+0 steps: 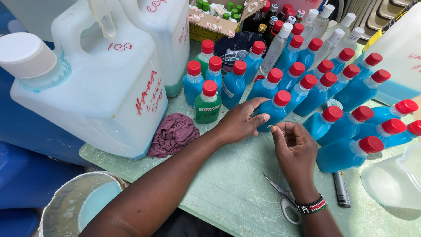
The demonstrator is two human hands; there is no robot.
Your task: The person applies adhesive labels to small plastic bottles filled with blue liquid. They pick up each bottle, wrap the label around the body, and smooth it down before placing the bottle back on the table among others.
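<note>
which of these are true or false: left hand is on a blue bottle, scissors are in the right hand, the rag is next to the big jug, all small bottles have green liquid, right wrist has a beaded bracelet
1. The left hand rests on a blue bottle. True.
2. The scissors are in the right hand. False: they lie on the green table beside the right wrist.
3. The maroon rag lies beside the big jug. True.
4. All small bottles hold green liquid. False: most hold blue; a few are green.
5. A beaded bracelet is on the right wrist. True.
</note>
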